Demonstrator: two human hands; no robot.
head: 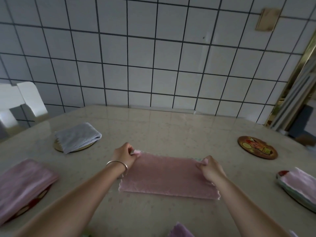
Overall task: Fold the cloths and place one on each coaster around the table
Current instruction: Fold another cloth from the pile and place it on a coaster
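A pink cloth (167, 177) lies flat on the table in front of me, folded into a long rectangle. My left hand (124, 155) pinches its far left corner and my right hand (211, 169) pinches its far right corner. A folded grey-blue cloth (77, 136) rests on a round coaster (58, 146) at the far left. A folded pink cloth (24, 183) covers a coaster (36, 199) at the near left. Another folded cloth (301, 185) sits on a coaster at the right edge. A bare picture coaster (257, 147) lies at the far right.
The beige table (171, 127) ends at a white tiled wall (153, 57). A white chair (20, 100) stands at the far left. A purple cloth's corner (181, 230) shows at the bottom edge. A gold-framed door (301, 77) is at the right.
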